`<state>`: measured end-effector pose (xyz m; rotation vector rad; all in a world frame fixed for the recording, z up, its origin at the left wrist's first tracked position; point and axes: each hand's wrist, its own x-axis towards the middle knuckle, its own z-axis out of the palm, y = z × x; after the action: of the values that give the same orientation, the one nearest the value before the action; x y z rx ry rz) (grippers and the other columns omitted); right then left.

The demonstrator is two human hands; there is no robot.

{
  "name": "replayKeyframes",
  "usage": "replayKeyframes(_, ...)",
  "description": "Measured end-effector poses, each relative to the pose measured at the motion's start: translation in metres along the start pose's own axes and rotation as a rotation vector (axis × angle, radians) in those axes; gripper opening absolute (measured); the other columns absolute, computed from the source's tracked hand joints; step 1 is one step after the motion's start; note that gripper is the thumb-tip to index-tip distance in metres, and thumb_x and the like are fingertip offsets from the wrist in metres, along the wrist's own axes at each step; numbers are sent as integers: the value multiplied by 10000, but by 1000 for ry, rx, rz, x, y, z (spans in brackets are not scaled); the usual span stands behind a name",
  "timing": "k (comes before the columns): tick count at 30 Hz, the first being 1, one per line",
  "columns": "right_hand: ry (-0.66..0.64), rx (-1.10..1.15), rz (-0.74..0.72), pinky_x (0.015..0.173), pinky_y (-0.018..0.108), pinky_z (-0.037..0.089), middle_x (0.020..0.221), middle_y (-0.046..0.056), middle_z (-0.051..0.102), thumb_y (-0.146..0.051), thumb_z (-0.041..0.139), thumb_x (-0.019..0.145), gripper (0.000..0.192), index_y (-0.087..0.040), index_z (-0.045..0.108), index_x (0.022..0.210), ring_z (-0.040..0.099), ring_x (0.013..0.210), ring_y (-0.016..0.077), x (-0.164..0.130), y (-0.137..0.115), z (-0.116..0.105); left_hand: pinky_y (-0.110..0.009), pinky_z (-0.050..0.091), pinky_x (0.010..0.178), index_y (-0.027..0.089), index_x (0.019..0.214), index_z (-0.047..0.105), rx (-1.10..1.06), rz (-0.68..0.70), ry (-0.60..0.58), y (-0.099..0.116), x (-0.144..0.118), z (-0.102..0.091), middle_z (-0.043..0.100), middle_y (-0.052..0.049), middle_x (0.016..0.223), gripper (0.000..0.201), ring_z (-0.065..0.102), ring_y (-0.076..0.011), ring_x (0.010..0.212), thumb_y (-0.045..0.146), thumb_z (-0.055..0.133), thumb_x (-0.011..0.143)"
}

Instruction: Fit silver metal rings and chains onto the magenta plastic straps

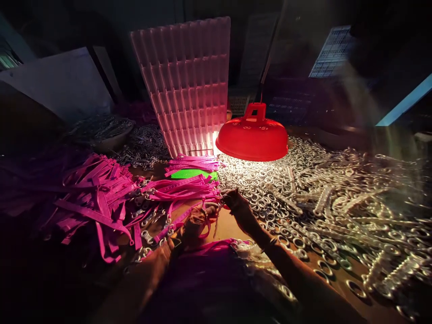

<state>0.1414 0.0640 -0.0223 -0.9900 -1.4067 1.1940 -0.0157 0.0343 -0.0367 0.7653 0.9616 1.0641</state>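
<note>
My left hand (pixel 199 218) is closed around a pink strap (pixel 204 233), part of which hangs in a loop below the fingers. Close against it on the right, my right hand (pixel 235 202) has its fingers pinched together; what they hold is too small and dark to make out. A pale, thin strip (pixel 216 225) dangles between the two hands. Just beyond my left hand lies a bundle of pink straps (pixel 184 189), some with metal fittings (pixel 146 198) at their ends. More pink straps (pixel 192 163) rest across a bright green perforated tray (pixel 189 174).
A red lamp shade (pixel 253 137) hangs low over a wide heap of metal rings (pixel 270 193) on the right. Pink straps (pixel 104 202) are piled at the left. Behind stands an upright ribbed panel (pixel 189 85). A bowl of metal parts (pixel 110 135) is back left.
</note>
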Motion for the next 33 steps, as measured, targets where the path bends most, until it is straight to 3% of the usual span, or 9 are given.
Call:
replayKeyframes(4, -25, 330, 147, 543, 266, 464, 783, 1, 555, -568, 671, 706, 429, -227, 443, 829, 554, 644, 142, 26, -13, -23, -209, 289, 453, 112, 922, 623, -167, -65, 70, -3, 6, 5, 456, 58, 552, 565, 381, -60, 446, 568, 758, 617)
replayKeyframes(6, -52, 265, 176, 474, 225, 416, 732, -21, 531, -554, 707, 675, 442, -222, 476, 852, 513, 574, 113, 25, -12, -28, -205, 229, 428, 104, 896, 614, -187, -50, 74, -5, 9, 5, 403, 74, 523, 542, 320, -49, 421, 566, 737, 641)
replayKeyframes(11, -170, 28, 144, 429, 184, 349, 695, -28, 502, -452, 625, 787, 283, -206, 508, 861, 435, 526, 79, 4, 3, -15, -209, 272, 467, 138, 897, 588, -100, 99, -17, -12, 7, -1, 437, 48, 585, 421, 398, -74, 502, 470, 733, 682)
replayKeyframes(15, -146, 60, 150, 399, 185, 292, 651, -41, 464, -428, 535, 858, 220, -226, 450, 873, 349, 465, 69, -6, 7, -2, -201, 226, 456, 153, 904, 564, -101, 36, -67, -8, 0, 4, 333, 75, 567, 404, 285, -54, 476, 468, 715, 700)
replayKeyframes(19, -161, -49, 131, 410, 200, 311, 640, -34, 461, -369, 500, 872, 161, -228, 429, 840, 370, 469, 82, -9, 10, 3, -202, 141, 438, 166, 801, 517, -81, -31, -52, 8, -9, 17, 204, 97, 553, 368, 153, -44, 464, 491, 676, 732)
replayKeyframes(23, -143, -123, 0, 461, 202, 340, 658, -27, 450, -287, 454, 819, 89, -214, 417, 785, 380, 537, 93, -7, 16, 1, -207, 185, 449, 167, 751, 503, 98, -11, -61, 13, -14, 20, 232, 90, 557, 358, 190, -47, 470, 505, 619, 775)
replayKeyframes(27, -193, -158, 18, 460, 197, 326, 636, -32, 446, -255, 432, 777, 57, -199, 432, 766, 364, 536, 88, -2, 18, -1, -235, 166, 419, 143, 705, 559, 357, 102, -59, 3, -10, 13, 318, 77, 490, 388, 229, -51, 428, 525, 603, 757)
replayKeyframes(30, -221, -168, 9, 465, 200, 333, 620, -34, 445, -256, 434, 771, 70, -193, 431, 741, 381, 528, 84, 3, 15, 0, -231, 169, 401, 136, 676, 575, 401, 128, -46, 1, -5, 11, 357, 72, 475, 385, 257, -48, 403, 515, 635, 712)
replayKeyframes(33, -235, -211, -21, 465, 199, 367, 629, -25, 484, -336, 420, 844, 164, -189, 434, 773, 432, 515, 82, 5, -1, 0, -218, 224, 389, 143, 657, 564, 378, 77, -21, 15, -9, 17, 400, 64, 471, 387, 308, -50, 382, 524, 623, 695)
